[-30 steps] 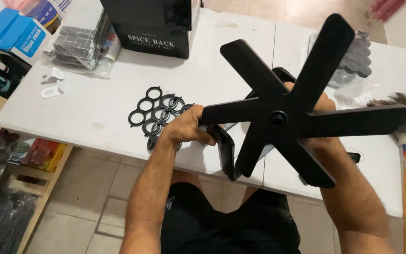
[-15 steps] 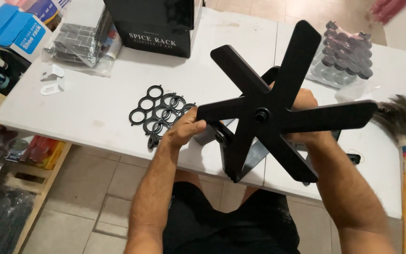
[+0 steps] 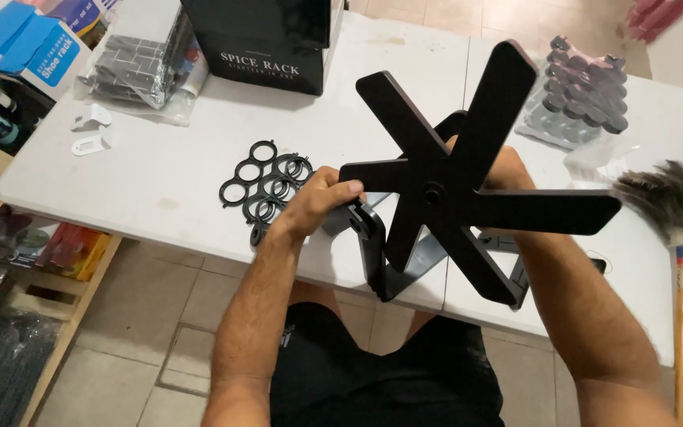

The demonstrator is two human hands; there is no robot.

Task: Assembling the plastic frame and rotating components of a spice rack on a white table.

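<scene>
Left hand (image 3: 322, 202) and right hand (image 3: 507, 170) gripping black star-shaped frame (image 3: 444, 190), white table (image 3: 175, 174), ring pieces (image 3: 266, 186)

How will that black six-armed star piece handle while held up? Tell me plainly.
The black star piece looks stiff: its flat arms stay straight though gripped only near one arm by the left hand. Probably top-heavy and awkward, since arms spread wide. The right hand steadies it from behind.
</scene>
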